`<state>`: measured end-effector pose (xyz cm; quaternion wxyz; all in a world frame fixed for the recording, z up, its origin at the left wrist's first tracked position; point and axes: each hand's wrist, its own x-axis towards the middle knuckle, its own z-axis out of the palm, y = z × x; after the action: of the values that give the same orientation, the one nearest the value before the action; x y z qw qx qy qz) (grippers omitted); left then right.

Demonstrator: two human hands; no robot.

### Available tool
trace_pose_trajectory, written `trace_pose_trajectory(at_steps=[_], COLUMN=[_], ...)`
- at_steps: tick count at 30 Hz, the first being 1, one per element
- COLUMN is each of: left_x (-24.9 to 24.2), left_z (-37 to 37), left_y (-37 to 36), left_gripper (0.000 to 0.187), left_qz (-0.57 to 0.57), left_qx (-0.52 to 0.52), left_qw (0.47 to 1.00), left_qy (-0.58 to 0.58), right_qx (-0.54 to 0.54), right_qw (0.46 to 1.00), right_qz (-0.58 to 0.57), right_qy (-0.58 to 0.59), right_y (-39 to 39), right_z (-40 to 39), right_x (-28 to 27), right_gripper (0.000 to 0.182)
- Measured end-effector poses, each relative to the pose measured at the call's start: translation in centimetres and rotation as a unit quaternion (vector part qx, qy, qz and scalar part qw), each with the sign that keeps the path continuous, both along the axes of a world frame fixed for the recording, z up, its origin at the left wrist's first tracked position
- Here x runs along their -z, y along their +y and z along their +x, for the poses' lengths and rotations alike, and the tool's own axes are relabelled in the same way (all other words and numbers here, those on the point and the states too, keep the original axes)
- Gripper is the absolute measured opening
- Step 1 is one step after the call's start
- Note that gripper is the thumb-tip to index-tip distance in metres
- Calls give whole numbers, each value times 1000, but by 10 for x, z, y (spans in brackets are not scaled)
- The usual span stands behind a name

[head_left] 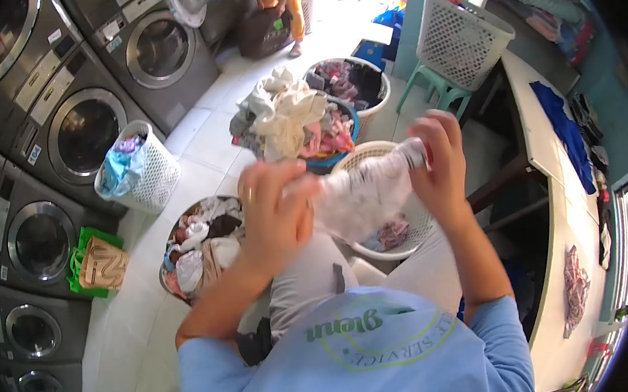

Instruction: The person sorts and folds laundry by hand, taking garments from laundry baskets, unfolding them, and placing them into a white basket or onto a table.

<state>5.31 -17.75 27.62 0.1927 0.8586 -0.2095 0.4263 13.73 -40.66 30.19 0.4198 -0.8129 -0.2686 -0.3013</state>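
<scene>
pale tiled floor (200, 127) (brightly lit at the doorway) beside teal walls (626, 105)

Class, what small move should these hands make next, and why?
Probably bring the left hand toward the right hand, folding the pale cloth: it appears spread between them, its lower part hanging loose over the white basket.

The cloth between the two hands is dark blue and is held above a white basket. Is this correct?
Only the colour is wrong: the head view shows a whitish cloth between the left hand and right hand, above the white basket.
</scene>
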Motion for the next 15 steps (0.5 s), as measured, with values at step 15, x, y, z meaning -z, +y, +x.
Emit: trace_pose_trajectory(at_steps=[15], left_x=[112], left_z=[6], left_y=[-34], left_gripper=[48], left_qz=[19], left_qx=[184], left_qw=[935], left_qy=[302], right_qx=[-69], right_qw=[954], right_qz=[-38], right_qy=[290], right_y=[-53], right_z=[40], right_x=[91], right_gripper=[29])
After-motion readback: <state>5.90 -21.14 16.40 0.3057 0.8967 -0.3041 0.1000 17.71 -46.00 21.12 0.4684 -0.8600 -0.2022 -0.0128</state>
